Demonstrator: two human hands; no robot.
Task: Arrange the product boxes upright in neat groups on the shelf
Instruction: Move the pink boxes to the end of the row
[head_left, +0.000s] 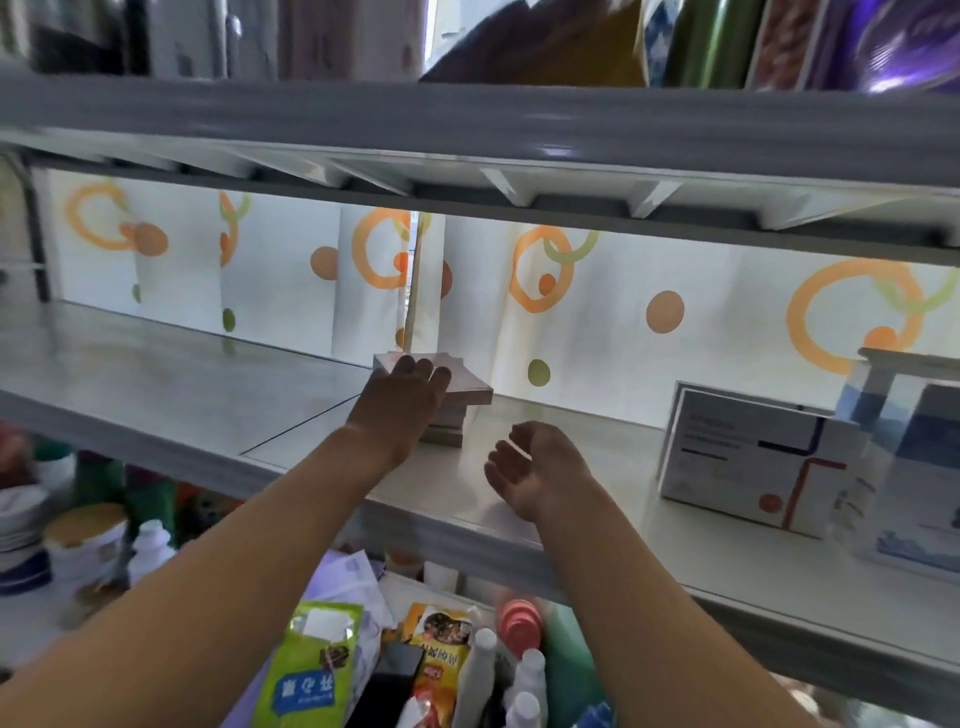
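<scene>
Several flat boxes (457, 387) lie stacked mid-frame; our left hand (402, 397) rests flat-fingered on top, steadying them, while our right hand (530, 467) hovers loosely curled, empty, ready.

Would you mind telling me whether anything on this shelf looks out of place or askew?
Yes: the pinkish boxes under the left hand lie flat in an uneven, skewed stack mid-shelf, not upright. The white box at right stands upright. The right hand holds nothing.

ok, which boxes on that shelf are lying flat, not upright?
The pinkish stack of boxes mid-shelf under the left hand. The white box with red-blue lines on the right stands upright.
</scene>
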